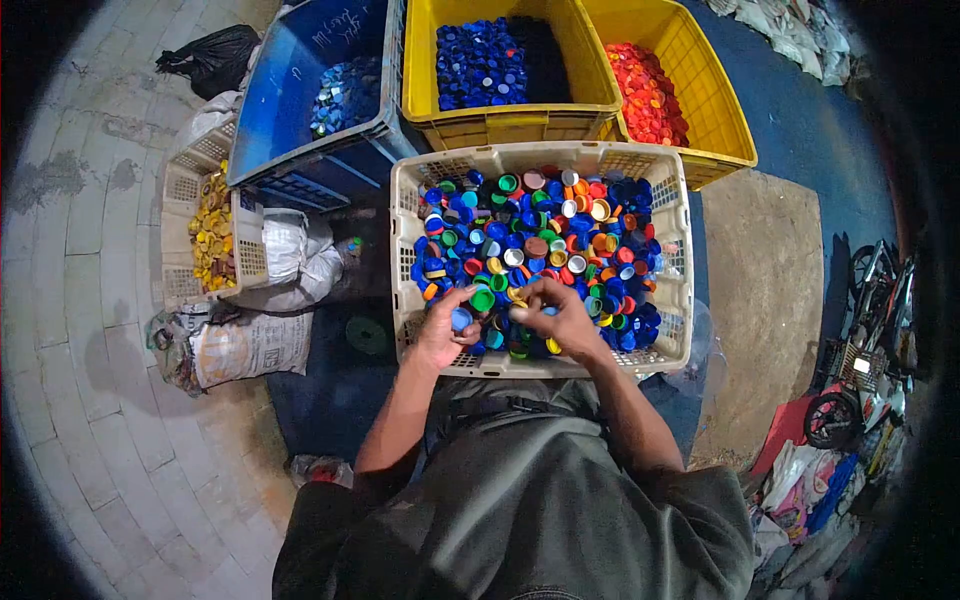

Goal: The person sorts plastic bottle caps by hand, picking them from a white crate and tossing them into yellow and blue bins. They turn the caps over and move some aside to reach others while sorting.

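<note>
A white plastic crate [402, 215] of mixed bottle caps [536, 246] stands right in front of my body. Over its near left part is my left hand [441, 331], fingers curled around a light blue bottle cap [461, 319]. A green cap [482, 299] shows right at the tip of its thumb. My right hand [562, 322] reaches in from the other side, its fingers closed on a yellow bottle cap [517, 296]. A blue cap [550, 311] shows beneath those fingers. Both hands are close together above the caps.
Behind the crate stand a blue bin [300, 150] of light blue caps, a yellow bin [425, 60] of dark blue caps and another yellow bin [715, 90] of red caps. A basket [182, 190] of yellow caps and a sack [255, 350] are at left. A motorbike [850, 400] is at right.
</note>
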### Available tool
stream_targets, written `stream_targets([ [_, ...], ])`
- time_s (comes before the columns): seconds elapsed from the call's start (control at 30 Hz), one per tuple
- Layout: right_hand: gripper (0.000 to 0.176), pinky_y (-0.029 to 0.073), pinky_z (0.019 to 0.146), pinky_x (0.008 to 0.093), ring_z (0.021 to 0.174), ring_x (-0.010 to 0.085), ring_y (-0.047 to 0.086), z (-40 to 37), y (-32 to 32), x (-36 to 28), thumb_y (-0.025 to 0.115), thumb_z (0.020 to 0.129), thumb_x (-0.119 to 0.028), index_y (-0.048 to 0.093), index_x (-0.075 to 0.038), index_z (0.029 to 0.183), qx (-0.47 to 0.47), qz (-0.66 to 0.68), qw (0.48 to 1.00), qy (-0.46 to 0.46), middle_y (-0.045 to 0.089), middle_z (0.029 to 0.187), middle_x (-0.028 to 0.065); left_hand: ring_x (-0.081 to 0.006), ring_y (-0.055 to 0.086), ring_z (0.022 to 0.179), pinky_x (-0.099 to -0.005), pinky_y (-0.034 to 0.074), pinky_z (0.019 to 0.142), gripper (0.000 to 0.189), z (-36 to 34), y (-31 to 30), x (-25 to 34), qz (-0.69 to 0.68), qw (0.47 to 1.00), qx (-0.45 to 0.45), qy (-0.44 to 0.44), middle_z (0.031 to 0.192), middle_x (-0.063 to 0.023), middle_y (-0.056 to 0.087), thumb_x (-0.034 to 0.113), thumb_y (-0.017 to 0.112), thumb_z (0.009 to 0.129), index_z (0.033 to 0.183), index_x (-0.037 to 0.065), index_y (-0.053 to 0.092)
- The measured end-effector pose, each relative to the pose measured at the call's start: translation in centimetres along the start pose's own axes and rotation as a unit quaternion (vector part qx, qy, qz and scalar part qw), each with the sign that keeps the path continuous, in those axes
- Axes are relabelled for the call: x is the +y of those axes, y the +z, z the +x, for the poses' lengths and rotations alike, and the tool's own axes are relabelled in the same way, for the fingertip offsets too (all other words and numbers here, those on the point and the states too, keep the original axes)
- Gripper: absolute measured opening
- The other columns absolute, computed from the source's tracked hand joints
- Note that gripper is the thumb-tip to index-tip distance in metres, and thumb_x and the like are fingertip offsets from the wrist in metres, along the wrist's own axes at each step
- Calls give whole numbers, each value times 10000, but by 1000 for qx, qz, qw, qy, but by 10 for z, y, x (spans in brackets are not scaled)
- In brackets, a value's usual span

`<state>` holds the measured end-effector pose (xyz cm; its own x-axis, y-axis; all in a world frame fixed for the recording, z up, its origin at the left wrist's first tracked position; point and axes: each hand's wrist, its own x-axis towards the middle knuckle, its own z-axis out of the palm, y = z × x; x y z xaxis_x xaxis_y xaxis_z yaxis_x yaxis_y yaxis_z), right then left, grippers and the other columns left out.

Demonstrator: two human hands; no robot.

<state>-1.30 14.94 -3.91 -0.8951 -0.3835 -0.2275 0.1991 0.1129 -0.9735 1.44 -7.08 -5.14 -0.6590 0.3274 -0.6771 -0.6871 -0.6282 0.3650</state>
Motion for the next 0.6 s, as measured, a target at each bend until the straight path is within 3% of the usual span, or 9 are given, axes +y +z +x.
stream_targets([
  [0.1, 568, 482, 637, 356, 736, 224, 604, -1, 14, -33, 848, 681, -336, 626, -6, 1086, 18, -160, 987, 4, 599, 785, 113, -69, 499, 505, -180, 281, 394, 201, 0, 22, -5, -26, 998, 48, 7, 785, 9, 614, 320, 647, 876, 957, 139, 612],
  [0.2, 542, 487, 644, 383, 740, 286, 613, 4, 29, -22, 840, 683, -309, 630, 13, 1065, 104, -205, 968, -97, 616, 830, 159, -70, 517, 531, -188, 283, 402, 218, -3, 31, -7, 27, 999, 37, 23, 779, 12, 610, 339, 656, 868, 946, 141, 608],
  [0.3, 504, 488, 636, 389, 726, 316, 601, 8, 25, -23, 831, 690, -288, 646, 10, 1053, 126, -243, 956, -107, 626, 872, 164, -68, 505, 556, -191, 298, 424, 216, -2, 32, -8, 0, 1000, 24, 15, 762, 5, 594, 325, 648, 880, 957, 128, 609],
  [0.43, 439, 485, 698, 330, 774, 218, 608, 7, 14, -10, 815, 726, -212, 657, -27, 1092, 64, -89, 991, -71, 644, 896, 118, -84, 495, 562, -188, 311, 443, 218, -1, 35, -4, -73, 997, -16, -3, 793, -19, 599, 301, 624, 891, 979, 103, 604],
  [0.47, 427, 483, 745, 294, 836, 150, 599, 5, 10, -13, 807, 747, -183, 648, -24, 1109, 52, -41, 997, -38, 653, 922, 81, -87, 496, 568, -190, 314, 442, 218, 0, 33, -4, -86, 996, -26, -3, 806, -24, 604, 293, 613, 893, 988, 97, 604],
  [0.6, 415, 485, 751, 279, 859, 125, 590, 1, -6, -21, 795, 771, -147, 628, -22, 1130, 35, 16, 999, 25, 652, 937, 33, -94, 486, 588, -197, 343, 442, 286, 4, 22, -4, -101, 991, -89, 26, 876, -74, 617, 295, 548, 917, 1061, 52, 590],
])
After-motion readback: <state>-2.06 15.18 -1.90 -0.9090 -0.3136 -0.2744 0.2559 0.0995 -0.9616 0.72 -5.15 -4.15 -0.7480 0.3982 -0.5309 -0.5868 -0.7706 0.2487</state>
